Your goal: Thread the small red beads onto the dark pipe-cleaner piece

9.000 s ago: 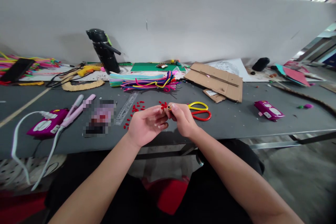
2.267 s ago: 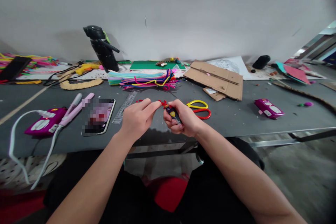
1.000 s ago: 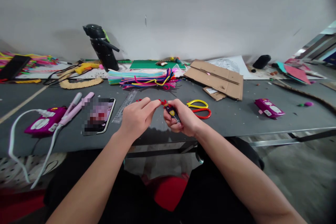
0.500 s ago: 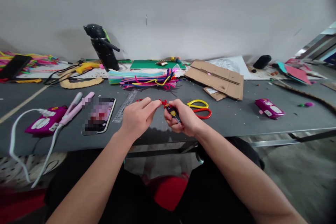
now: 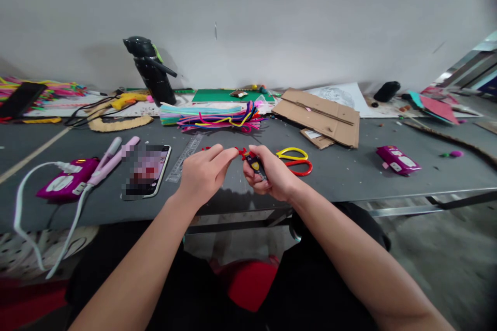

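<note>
My left hand (image 5: 204, 173) is closed in a pinch on a small red fuzzy piece (image 5: 241, 152) that looks like bent pipe cleaner. A bit of the same red shows on the far side of the hand; the fingers hide the rest. In my right hand (image 5: 269, 173) is a dark lighter (image 5: 256, 164) with a yellow emblem, its top end at the red piece. Whether a flame burns I cannot make out. Just right of that hand lie scissors (image 5: 297, 160) with one yellow and one red handle. A clear ruler (image 5: 182, 158) lies left of my left hand.
A phone (image 5: 146, 171), a pink hair straightener (image 5: 112, 163) and a purple pack (image 5: 66, 181) lie on the left. Behind my hands are bundled pipe cleaners (image 5: 213, 116), a black flask (image 5: 151, 72) and flattened cardboard (image 5: 320, 116). Another purple pack (image 5: 398, 160) sits right.
Both hands stay almost in place. My right thumb has shifted slightly on the lighter, and a red part near its top now shows.
</note>
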`<state>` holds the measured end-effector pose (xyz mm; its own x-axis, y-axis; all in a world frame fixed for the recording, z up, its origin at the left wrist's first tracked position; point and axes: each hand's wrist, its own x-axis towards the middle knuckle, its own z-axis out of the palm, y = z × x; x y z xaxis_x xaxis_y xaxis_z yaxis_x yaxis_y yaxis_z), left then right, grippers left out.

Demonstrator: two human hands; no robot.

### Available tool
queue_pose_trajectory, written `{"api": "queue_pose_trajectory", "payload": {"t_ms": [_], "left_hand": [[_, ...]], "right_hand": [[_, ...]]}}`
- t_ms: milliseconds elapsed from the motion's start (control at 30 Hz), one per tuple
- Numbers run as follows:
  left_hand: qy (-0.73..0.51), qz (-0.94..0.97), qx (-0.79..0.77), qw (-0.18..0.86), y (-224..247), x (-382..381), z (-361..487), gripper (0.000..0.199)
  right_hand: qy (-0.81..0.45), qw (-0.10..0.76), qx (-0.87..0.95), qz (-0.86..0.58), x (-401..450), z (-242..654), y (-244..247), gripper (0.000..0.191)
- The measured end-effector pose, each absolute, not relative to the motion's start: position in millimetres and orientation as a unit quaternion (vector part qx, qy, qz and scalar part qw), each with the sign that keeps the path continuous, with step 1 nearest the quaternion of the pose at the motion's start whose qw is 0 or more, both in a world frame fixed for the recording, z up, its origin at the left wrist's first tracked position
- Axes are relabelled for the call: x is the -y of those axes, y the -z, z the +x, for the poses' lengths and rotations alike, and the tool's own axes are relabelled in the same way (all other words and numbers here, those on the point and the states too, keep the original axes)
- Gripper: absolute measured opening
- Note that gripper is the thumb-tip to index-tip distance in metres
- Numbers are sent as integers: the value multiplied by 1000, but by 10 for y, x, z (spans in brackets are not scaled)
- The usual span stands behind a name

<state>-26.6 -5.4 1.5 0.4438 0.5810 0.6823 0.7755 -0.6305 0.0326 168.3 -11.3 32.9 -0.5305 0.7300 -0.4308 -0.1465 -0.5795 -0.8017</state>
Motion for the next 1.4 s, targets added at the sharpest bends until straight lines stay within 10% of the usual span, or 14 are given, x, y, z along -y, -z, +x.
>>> {"api": "queue_pose_trajectory", "payload": {"t_ms": [500,867,1400], "left_hand": [[437,-751,446,-217,-169,66,-270,24],[77,-806,575,-119,17,-223,-762,22],[5,-790,597,-144,39,-221,-676,21]], "right_hand": [[-778,318,384,-382,71,1741,-354,64],[-744,370,404,-382,-108,1920,-259,66],[-731,352,436,-389,-88,1904,-242,65]]}}
